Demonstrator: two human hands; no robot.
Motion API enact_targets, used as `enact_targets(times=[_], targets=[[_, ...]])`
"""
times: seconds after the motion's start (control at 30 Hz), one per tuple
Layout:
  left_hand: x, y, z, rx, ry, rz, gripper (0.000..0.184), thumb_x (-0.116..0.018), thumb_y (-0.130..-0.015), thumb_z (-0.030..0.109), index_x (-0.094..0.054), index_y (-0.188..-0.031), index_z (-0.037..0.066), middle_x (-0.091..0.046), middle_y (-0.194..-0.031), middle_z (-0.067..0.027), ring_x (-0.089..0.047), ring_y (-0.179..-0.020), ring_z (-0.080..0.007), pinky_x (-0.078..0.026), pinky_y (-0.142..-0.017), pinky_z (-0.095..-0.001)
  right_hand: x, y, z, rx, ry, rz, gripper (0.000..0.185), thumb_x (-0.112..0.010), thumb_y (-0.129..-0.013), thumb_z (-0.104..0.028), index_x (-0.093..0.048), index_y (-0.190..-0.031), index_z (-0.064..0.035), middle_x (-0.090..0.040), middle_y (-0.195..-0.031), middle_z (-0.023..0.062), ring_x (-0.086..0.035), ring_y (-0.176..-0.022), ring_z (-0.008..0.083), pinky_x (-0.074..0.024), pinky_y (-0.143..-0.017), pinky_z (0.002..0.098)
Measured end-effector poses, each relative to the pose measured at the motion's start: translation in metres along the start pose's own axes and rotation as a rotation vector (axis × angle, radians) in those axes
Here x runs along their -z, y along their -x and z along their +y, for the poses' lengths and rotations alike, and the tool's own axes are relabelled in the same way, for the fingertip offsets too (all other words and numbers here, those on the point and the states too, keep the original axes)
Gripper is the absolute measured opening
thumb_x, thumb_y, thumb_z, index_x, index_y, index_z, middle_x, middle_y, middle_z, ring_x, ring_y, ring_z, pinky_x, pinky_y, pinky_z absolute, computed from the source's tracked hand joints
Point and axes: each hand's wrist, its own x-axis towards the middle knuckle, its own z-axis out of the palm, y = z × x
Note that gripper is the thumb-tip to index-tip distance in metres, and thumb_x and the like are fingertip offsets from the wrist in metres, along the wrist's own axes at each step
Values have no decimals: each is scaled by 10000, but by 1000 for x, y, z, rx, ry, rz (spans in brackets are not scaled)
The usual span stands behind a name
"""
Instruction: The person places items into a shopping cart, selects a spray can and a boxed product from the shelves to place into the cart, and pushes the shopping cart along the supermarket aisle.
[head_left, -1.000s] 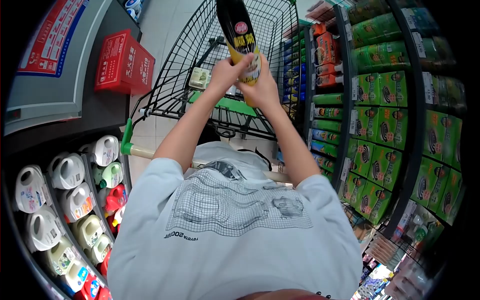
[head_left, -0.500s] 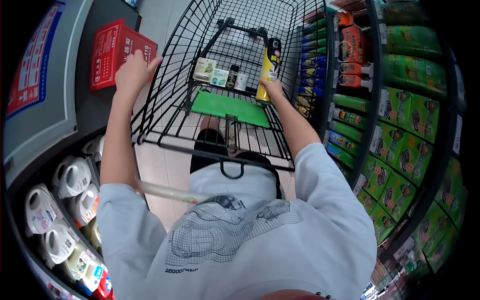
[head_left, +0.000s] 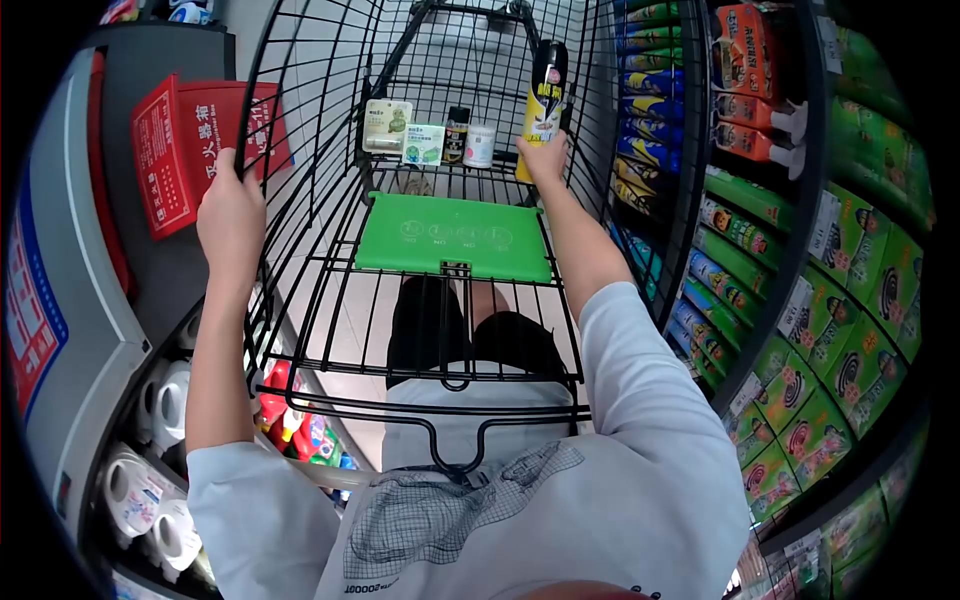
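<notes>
My right hand (head_left: 546, 158) is wrapped round the lower part of a yellow and black aerosol spray can (head_left: 544, 98), which stands nearly upright at the right of the cart's child-seat area. My left hand (head_left: 231, 218) is closed at the left rim of the black wire shopping cart (head_left: 430, 374), its fingers partly hidden. To the left of the can stand a small white tub (head_left: 479, 146), a dark bottle (head_left: 456, 134), a pale green box (head_left: 423, 145) and a blister pack (head_left: 387, 128). A green plastic flap (head_left: 455, 238) lies nearer my body.
A red fire-extinguisher box (head_left: 190, 150) stands just beyond my left hand. White-handled jugs (head_left: 135, 490) fill a low shelf at the left. Along the right side, shelves hold green boxes (head_left: 800, 400), orange spray bottles (head_left: 745, 60) and coloured packs (head_left: 650, 110), close to the cart.
My left hand, open above the red box before, has come down and closed at the cart's left rim. The cart appears closer to my body. The can remains in my right hand.
</notes>
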Motion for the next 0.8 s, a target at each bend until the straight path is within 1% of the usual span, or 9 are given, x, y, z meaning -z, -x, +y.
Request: enact_targets(times=[0.03, 0.13, 0.23, 0.27, 0.37, 0.5, 0.63, 0.77, 0.8], targets=[[0, -2, 1, -3, 4, -19, 215, -493, -897, 172, -506, -1057, 28, -634, -796, -211, -609, -751, -397, -471, -645, -465, -3, 0, -1, 3, 28, 42, 708, -744, -590, -362, -421, -1102, 5, -509, -1100, 198, -548, -980, 354, -471, -816, 443], [-1, -8, 4, -11, 23, -20, 277, -495, -901, 178, -510, -1117, 6, -632, -812, -225, -608, -758, -400, -475, -660, -452, -6, -12, -6, 9, 267, -11, 705, -736, -604, -396, -427, -1084, 18, -518, -1096, 180, -553, -992, 334, -495, -800, 428], [1, -12, 13, 14, 21, -45, 283, -497, -905, 185, -514, -1114, -4, -631, -804, -225, -610, -756, -397, -474, -662, -450, -2, -25, -11, 7, 428, -21, 699, -734, -618, -425, -440, -1071, 19, -538, -1075, 173, -580, -965, 306, -528, -752, 403], [0, -14, 14, 13, 26, -44, 275, -493, -907, 186, -515, -1106, -3, -631, -802, -224, -609, -754, -397, -473, -661, -451, 3, -26, -10, 27, 482, -14, 683, -720, -646, -440, -447, -1081, 12, -555, -1049, 177, -613, -914, 295, -545, -708, 385], [0, -19, 14, 0, 40, -55, 253, -481, -916, 190, -517, -1081, 2, -630, -795, -220, -608, -750, -397, -471, -658, -453, 7, -37, 0, 4, 497, -33, 677, -713, -659, -447, -449, -1080, 12, -557, -1048, 180, -634, -872, 296, -548, -690, 378], [1, -21, 21, -6, 71, -73, 228, -472, -922, 195, -515, -1045, 9, -629, -791, -220, -604, -749, -401, -467, -652, -454, 15, -41, 1, -83, 479, -83, 689, -703, -671, -466, -452, -1089, 20, -620, -1016, 166, -640, -913, 275, -530, -739, 382], [0, -23, 20, -31, 99, -71, 209, -473, -921, 189, -512, -1018, 8, -626, -794, -223, -600, -744, -406, -463, -649, -454, 24, -40, -4, -156, 462, -139, 731, -697, -688, -472, -433, -1136, 42, -631, -1019, 155, -637, -935, 271, -519, -763, 380], [3, -22, 25, -20, 149, -83, 197, -489, -907, 176, -516, -1013, 13, -625, -798, -225, -597, -745, -409, -459, -647, -463, 36, -28, -8, -176, 540, -254, 902, -725, -675, -524, -359, -1242, 75, -611, -1073, 166, -635, -947, 264, -526, -763, 353], [0, -23, 20, -48, 180, -72, 195, -494, -903, 174, -519, -1016, 17, -625, -798, -225, -596, -747, -411, -458, -646, -466, 30, -20, -7, -97, 609, -197, 955, -723, -673, -542, -326, -1290, 70, -609, -1070, 157, -634, -945, 259, -529, -755, 350]])
